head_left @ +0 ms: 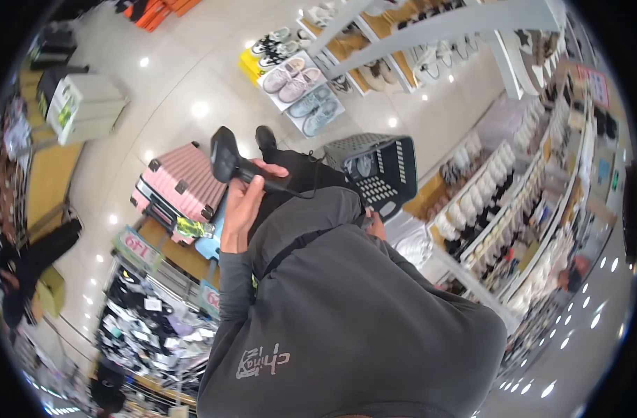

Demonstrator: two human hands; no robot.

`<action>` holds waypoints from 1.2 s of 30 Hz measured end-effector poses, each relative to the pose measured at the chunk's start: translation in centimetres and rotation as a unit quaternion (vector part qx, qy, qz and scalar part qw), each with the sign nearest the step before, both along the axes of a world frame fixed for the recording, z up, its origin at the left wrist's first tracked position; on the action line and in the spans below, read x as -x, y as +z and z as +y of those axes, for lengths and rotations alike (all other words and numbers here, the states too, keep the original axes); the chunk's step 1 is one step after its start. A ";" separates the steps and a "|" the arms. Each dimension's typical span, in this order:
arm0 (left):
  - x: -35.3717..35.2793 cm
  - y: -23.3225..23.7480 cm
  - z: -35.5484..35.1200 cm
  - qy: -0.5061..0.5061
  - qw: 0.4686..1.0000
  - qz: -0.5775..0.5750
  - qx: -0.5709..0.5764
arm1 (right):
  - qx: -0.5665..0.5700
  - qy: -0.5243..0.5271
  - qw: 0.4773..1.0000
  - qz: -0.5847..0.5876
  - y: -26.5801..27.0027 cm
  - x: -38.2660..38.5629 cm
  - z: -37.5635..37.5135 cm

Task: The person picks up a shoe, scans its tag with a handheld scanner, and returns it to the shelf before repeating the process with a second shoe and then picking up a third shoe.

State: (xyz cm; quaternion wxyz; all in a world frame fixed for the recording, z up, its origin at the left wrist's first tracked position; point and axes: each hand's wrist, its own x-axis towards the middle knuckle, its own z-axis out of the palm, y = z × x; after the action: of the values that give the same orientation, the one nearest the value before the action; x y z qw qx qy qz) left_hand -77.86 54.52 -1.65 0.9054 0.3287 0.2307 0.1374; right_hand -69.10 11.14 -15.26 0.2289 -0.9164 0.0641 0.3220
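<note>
My left hand (243,207) is closed around the grip of a black handheld barcode scanner (225,155), held out in front of my body. The scanner's head points away to the left, and a dark cord hangs from the grip side. At my right side, my right hand (375,226) is partly hidden by my grey shirt. Its fingers are curled at the near edge of a grey plastic shopping basket (402,171). Inside the basket lies something pale in a see-through wrap (362,166).
A pink suitcase (182,182) stands to the left. Shoes on boxes (294,82) are on the floor ahead. Sock racks (482,184) line the right. A bin of packaged goods (151,317) lies at lower left. Another person in dark clothes (43,254) is at far left.
</note>
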 end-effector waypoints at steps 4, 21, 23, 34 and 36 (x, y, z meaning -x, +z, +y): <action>-1.8 0.6 4.1 -0.065 0.997 -0.022 0.019 | -0.144 0.057 0.951 -0.267 3.6 -4.8 10.0; -9.6 1.3 22.3 -0.324 0.946 -0.005 -0.001 | 0.008 0.284 0.912 0.297 -12.3 -6.9 37.1; -10.4 1.7 24.8 -0.345 0.939 -0.008 -0.005 | 0.002 0.254 0.919 0.301 -11.8 -6.9 38.9; -14.3 2.5 31.3 -0.409 0.912 0.011 -0.017 | -0.015 0.133 0.942 0.307 -10.4 -7.8 41.0; -15.4 2.7 31.0 -0.417 0.909 0.001 -0.025 | -0.026 0.124 0.943 0.306 -10.5 -8.6 41.4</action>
State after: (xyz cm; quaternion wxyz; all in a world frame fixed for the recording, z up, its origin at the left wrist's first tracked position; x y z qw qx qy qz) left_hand -62.45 85.48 1.06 0.8717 0.4173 0.0705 -0.2472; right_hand -60.50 52.53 -25.78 0.1802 -0.7680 0.0086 0.6145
